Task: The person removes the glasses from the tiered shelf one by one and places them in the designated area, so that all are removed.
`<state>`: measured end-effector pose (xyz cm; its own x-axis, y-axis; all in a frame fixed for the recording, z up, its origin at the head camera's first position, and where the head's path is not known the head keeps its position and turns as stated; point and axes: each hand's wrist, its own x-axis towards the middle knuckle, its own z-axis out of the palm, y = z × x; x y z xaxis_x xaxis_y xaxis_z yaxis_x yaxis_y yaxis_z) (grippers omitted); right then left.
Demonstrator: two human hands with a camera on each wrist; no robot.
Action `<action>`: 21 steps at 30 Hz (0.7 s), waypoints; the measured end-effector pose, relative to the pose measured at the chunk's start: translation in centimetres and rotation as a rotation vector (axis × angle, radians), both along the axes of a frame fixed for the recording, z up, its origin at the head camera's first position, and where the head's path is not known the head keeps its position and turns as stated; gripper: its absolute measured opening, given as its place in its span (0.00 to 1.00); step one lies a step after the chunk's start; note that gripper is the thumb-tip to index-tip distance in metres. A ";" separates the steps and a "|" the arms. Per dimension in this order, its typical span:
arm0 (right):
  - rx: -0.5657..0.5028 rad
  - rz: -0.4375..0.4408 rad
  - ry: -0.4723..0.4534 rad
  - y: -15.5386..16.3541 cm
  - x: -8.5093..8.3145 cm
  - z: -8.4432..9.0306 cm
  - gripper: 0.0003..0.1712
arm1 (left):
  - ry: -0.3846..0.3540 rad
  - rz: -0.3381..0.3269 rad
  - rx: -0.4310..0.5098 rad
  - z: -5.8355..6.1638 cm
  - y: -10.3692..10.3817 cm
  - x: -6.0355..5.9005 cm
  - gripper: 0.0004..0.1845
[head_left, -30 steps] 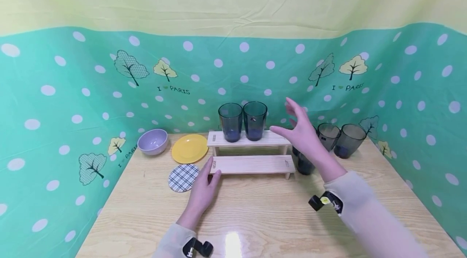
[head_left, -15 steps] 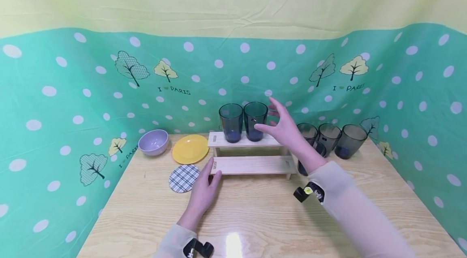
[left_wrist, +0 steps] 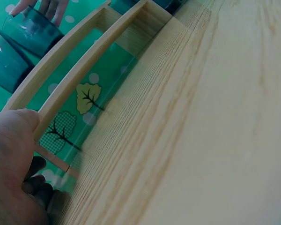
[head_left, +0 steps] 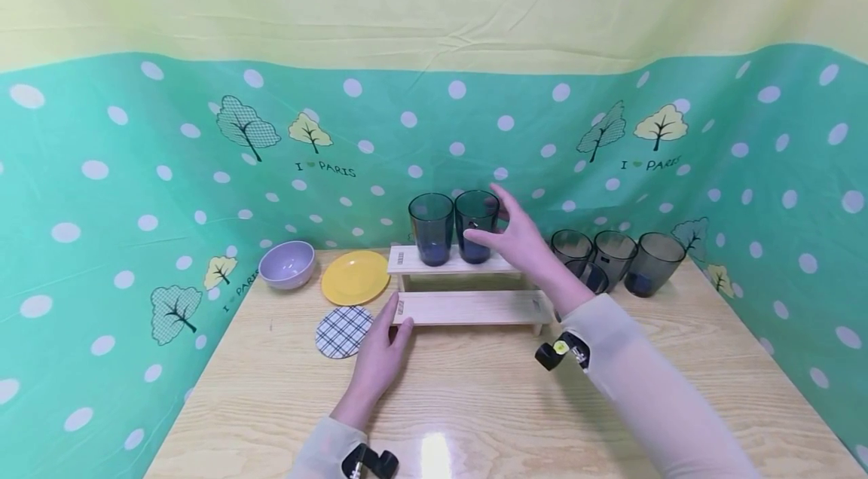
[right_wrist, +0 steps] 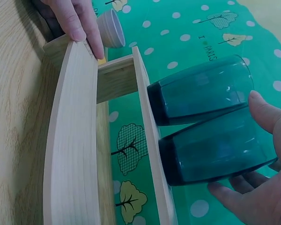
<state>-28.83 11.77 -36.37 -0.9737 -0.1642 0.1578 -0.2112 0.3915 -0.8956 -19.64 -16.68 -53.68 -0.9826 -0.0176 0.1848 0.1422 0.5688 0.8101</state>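
Both hands are at the wooden two-step rack [head_left: 468, 306] in the middle of the frame. On the pale table [head_left: 475, 404], the left hand [head_left: 380, 358] rests against the rack's lower step at its left end, thumb on top, fingers loosely curled beside it. Just above centre, the right hand [head_left: 518, 238] is spread wide around the right-hand dark glass [head_left: 475, 226] on the upper step, fingertips about touching, not clearly gripping. A second dark glass [head_left: 430, 228] stands touching it on the left. More glasses [head_left: 613, 257] cluster at right; yellow plate [head_left: 355, 277], lilac bowl [head_left: 287, 264] and checked coaster [head_left: 343, 331] sit left.
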 end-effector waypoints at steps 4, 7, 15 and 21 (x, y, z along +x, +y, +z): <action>0.029 -0.007 -0.005 -0.2 -0.1 -0.1 0.62 | -0.001 0.002 0.000 0.1 0.1 0.0 0.37; 0.035 -0.019 -0.012 -0.3 -0.1 0.0 0.61 | -0.003 0.001 0.001 0.2 0.1 0.1 0.37; 0.044 -0.042 -0.006 -0.5 -0.4 -0.1 0.57 | -0.010 0.004 -0.002 0.1 0.0 0.0 0.37; 0.042 -0.050 -0.001 -0.5 -0.2 -0.1 0.56 | -0.010 0.004 -0.006 0.1 0.0 0.1 0.37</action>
<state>-29.08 11.27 -36.45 -0.9810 -0.1217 0.1511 -0.1898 0.4393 -0.8781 -19.58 -16.65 -53.57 -0.9844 -0.0207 0.1749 0.1315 0.5739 0.8083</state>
